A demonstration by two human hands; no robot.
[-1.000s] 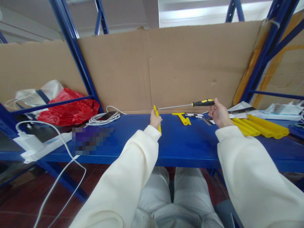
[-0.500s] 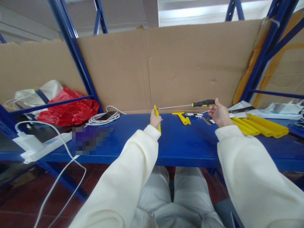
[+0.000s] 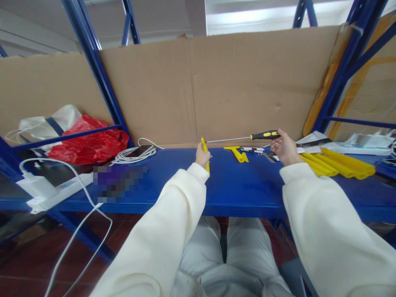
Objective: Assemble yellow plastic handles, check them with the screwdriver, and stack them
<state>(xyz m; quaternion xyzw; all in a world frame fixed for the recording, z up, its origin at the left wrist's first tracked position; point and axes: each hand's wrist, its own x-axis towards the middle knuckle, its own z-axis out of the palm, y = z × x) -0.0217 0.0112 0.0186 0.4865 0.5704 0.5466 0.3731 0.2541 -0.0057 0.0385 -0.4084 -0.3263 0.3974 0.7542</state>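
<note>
Light adequate, detail soft.
I note glare (image 3: 262, 18) above the cardboard (image 3: 148, 95), pixelation near my bench (image 3: 241, 185)'s left front edge, dim floor (image 3: 27, 260).

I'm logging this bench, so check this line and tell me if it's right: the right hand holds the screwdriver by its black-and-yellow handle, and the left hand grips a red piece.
Not quite: the piece in the left hand is yellow, not red, as the head view shows. The right hand does hold the screwdriver by its black-and-yellow handle.

Two hands (image 3: 202, 157), one screwdriver (image 3: 265, 135), one red bag (image 3: 88, 142)
</note>
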